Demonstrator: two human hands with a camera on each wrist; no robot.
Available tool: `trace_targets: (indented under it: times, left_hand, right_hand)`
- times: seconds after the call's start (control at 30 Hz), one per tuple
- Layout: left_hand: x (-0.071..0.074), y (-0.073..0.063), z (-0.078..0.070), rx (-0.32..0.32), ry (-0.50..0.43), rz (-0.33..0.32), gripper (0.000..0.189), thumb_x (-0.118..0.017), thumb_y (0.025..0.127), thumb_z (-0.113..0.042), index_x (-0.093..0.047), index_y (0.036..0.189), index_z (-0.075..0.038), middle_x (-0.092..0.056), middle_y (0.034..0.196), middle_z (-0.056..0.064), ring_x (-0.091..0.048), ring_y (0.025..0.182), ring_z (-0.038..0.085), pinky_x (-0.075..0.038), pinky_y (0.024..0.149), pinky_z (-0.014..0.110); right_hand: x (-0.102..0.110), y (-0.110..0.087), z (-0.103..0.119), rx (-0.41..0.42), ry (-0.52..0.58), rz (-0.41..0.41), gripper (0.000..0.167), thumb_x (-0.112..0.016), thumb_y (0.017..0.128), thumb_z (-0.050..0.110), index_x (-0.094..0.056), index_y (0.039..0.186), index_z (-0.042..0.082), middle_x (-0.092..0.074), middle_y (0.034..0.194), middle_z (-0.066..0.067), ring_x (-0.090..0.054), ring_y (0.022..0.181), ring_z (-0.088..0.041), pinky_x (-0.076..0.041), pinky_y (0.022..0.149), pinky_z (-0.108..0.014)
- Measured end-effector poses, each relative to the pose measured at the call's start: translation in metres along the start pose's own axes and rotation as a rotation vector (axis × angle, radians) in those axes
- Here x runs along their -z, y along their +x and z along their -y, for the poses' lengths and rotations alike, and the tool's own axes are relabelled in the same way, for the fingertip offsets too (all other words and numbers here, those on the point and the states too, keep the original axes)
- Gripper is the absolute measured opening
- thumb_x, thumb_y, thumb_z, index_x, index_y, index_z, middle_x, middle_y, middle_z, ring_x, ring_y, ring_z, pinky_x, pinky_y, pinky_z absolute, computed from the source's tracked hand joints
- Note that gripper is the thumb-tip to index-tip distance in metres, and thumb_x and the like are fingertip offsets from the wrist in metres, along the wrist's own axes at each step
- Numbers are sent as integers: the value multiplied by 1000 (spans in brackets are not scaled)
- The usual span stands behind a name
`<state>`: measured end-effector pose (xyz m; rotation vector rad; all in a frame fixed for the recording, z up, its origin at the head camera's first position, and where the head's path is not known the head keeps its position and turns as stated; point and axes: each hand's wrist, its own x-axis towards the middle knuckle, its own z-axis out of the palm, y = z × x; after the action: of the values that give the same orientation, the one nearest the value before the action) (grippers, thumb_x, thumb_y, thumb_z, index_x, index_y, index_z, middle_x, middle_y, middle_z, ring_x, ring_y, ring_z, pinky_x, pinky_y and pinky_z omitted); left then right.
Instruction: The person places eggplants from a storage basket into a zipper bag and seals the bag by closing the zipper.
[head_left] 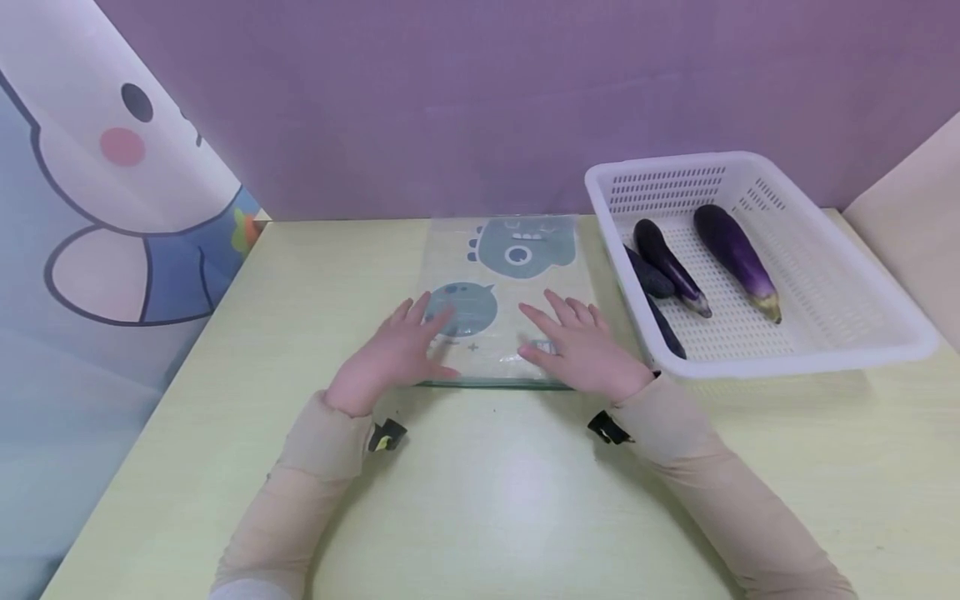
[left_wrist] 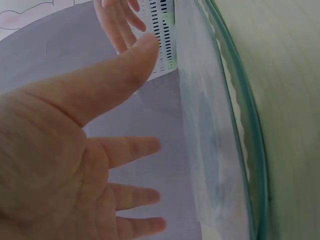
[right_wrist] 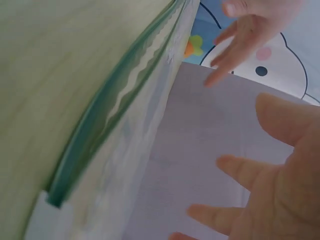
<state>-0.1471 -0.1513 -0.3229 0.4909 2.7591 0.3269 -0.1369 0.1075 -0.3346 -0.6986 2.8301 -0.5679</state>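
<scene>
A clear zip bag [head_left: 495, 358] printed with blue cartoon monsters lies flat on the table, its green zip edge [left_wrist: 259, 150] facing the person. A white slider [right_wrist: 47, 220] sits at one end of that zip in the right wrist view. Over the bag's left side is my left hand [head_left: 396, 350], fingers spread and palm down. My right hand [head_left: 588, 354] is spread likewise over the right side. Both wrist views show the palms above the bag with nothing in them. Each wrist wears a small black device.
To the right stands a white perforated plastic basket [head_left: 795, 362]. It holds a large purple eggplant [head_left: 738, 258], a slimmer eggplant [head_left: 671, 271] and other dark vegetables [head_left: 651, 277] along its left wall. A purple backdrop [head_left: 480, 108] rises behind the table [head_left: 495, 500].
</scene>
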Motion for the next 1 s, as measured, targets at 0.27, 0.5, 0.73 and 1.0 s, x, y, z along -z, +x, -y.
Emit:
trace_targets:
  times: [0.27,0.5,0.73,1.0]
  left_hand:
    - [-3,4,2,-33,-99,131,89,-82,71,-26,-36,145,-9,-20,153,25,-20,139,46,-23,110,59]
    - [-8,6,5,-49,-48,140,82,-82,71,-19,-41,142,-7,-25,152,25,-22,139,45,-26,110,57]
    - [-10,8,6,-66,-18,108,75,-81,73,-17,-45,139,-6,-29,150,26,-26,137,47,-31,108,55]
    - [-10,8,6,-103,-8,84,62,-77,77,-20,-53,132,-6,-41,142,24,-40,128,44,-35,106,52]
  right_hand:
    - [-3,8,-2,12,78,97,56,-49,96,42,-44,140,7,-33,147,-26,-30,134,-49,-25,110,-57]
    - [-5,13,-6,54,95,154,50,-49,96,36,-51,133,1,-48,138,-23,-39,131,-42,-25,111,-54]
    - [-9,16,-7,116,2,129,44,-56,93,37,-62,120,3,-58,125,-19,-50,119,-37,-31,105,-52]
    - [-10,15,-3,96,-57,132,43,-62,88,38,-65,114,4,-58,123,-19,-50,114,-36,-35,100,-49]
